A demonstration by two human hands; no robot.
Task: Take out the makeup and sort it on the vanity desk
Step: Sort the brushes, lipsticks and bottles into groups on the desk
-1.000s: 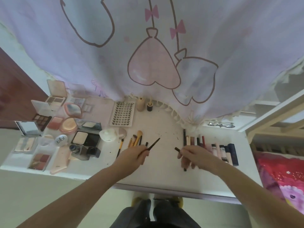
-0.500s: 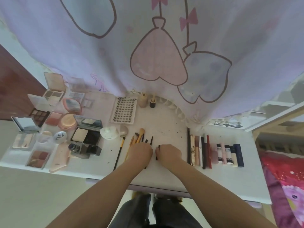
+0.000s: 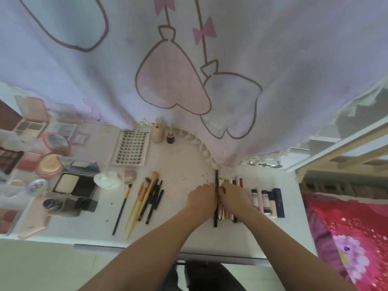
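Observation:
On the white vanity desk (image 3: 189, 234) a long black pencil (image 3: 215, 219) lies at the left end of a row of lip pencils and tubes (image 3: 264, 199). My left hand (image 3: 200, 198) has curled fingers and meets the pencil from the left. From the right, my right hand (image 3: 230, 195) pinches the same pencil and covers the upper part of the row. A group of makeup brushes and black pens (image 3: 147, 198) lies left of centre. Palettes and compacts (image 3: 75, 183) fill the desk's left side.
A false-lash tray (image 3: 131, 147) and two small bottles (image 3: 158, 134) stand at the back under a hanging lilac curtain (image 3: 189, 70). A bed frame (image 3: 336, 152) and a red blanket (image 3: 352, 234) lie to the right. The desk's front edge runs just below my forearms.
Both hands moved right from the brush group to the lip pencil row and now close on the long black pencil. The dark pens they held a second ago are out of their grip.

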